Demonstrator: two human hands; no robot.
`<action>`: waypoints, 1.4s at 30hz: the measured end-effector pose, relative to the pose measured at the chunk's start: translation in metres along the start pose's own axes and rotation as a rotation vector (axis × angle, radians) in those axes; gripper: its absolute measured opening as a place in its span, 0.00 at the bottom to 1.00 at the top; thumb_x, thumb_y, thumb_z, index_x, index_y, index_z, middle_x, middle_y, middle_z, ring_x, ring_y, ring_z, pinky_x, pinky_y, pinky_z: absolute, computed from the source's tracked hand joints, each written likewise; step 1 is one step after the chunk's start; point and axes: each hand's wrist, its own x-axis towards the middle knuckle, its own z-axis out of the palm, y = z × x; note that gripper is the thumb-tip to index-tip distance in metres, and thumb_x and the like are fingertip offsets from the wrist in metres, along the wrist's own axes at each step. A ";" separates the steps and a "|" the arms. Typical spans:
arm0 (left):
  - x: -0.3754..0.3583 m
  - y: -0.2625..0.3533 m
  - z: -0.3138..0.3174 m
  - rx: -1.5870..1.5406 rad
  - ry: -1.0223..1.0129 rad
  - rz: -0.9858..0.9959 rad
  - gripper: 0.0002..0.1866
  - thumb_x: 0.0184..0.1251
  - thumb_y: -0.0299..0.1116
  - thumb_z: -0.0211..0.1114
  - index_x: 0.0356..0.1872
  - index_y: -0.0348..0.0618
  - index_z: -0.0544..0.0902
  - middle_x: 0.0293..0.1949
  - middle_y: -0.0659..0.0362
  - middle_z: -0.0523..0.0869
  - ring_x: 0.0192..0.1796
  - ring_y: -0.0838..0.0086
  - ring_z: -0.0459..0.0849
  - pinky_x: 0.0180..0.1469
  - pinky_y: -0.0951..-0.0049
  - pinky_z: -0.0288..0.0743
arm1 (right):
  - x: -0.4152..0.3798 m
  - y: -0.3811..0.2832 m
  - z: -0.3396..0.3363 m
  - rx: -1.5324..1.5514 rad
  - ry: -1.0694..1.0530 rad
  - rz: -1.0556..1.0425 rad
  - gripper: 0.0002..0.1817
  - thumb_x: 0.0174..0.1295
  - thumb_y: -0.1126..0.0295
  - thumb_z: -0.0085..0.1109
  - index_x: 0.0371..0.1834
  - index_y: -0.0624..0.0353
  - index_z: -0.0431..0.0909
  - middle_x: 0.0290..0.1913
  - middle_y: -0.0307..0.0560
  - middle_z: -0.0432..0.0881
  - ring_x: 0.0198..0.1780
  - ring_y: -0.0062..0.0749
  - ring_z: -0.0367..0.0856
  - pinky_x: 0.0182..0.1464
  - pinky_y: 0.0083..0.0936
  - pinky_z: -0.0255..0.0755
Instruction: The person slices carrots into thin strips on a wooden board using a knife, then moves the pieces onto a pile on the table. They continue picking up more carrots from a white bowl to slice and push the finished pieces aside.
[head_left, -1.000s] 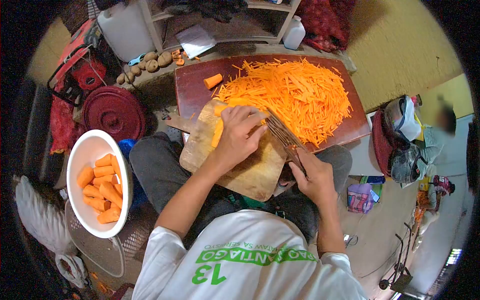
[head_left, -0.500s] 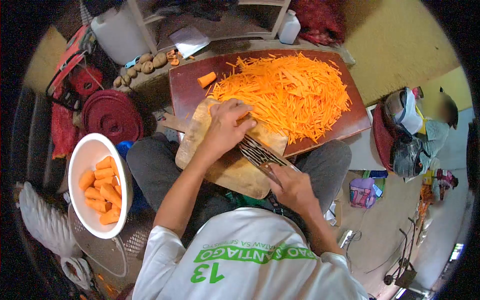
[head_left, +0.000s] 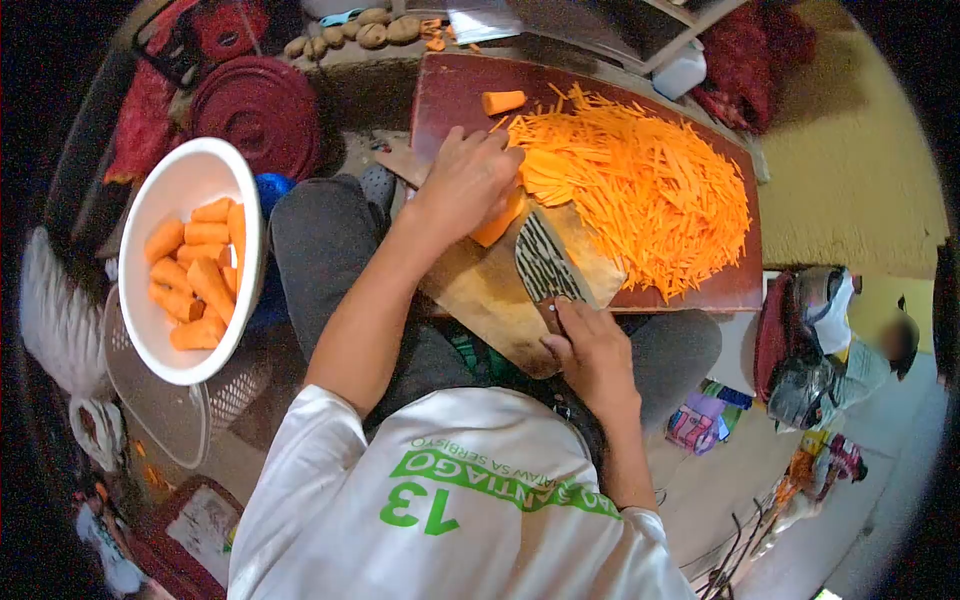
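My left hand is closed over a carrot piece at the left side of the wooden cutting board; its fingers partly hide the carrot. Flat carrot slices lie overlapped just right of those fingertips. In my right hand is a kitchen knife, gripped by its handle, the dark-streaked blade pointing away over the board. A gap separates the blade from my left hand. Beyond the board, a big heap of carrot strips covers much of a dark red table.
A white basin with several peeled carrots stands on the left, near a dark red lid. One short carrot chunk rests at the table's far left. Several potatoes line the ledge behind. Bags are at right.
The knife has moved away from my left hand, and its blade now points more directly away from me. Carrot slices show beside my left fingers. The whole view has shifted and turned.
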 end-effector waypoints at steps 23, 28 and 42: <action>-0.001 -0.006 0.027 -0.129 -0.190 -0.012 0.12 0.52 0.35 0.77 0.37 0.43 0.90 0.47 0.46 0.90 0.57 0.46 0.88 0.58 0.50 0.85 | 0.010 -0.126 -0.182 0.780 0.237 -0.847 0.11 0.60 0.75 0.72 0.42 0.72 0.90 0.45 0.61 0.92 0.49 0.51 0.92 0.59 0.45 0.83; 0.001 -0.017 0.028 -0.208 -0.221 0.051 0.15 0.53 0.38 0.79 0.41 0.45 0.92 0.49 0.48 0.90 0.59 0.46 0.87 0.61 0.48 0.84 | 0.011 -0.126 -0.181 0.784 0.229 -0.862 0.11 0.60 0.75 0.72 0.43 0.73 0.90 0.44 0.60 0.92 0.49 0.51 0.92 0.58 0.44 0.83; 0.003 -0.001 0.032 -0.191 -0.292 0.081 0.16 0.54 0.38 0.79 0.42 0.43 0.91 0.53 0.47 0.87 0.59 0.45 0.87 0.61 0.46 0.84 | 0.009 -0.129 -0.176 0.745 0.216 -0.852 0.11 0.60 0.77 0.72 0.44 0.74 0.89 0.44 0.59 0.92 0.48 0.51 0.91 0.57 0.42 0.84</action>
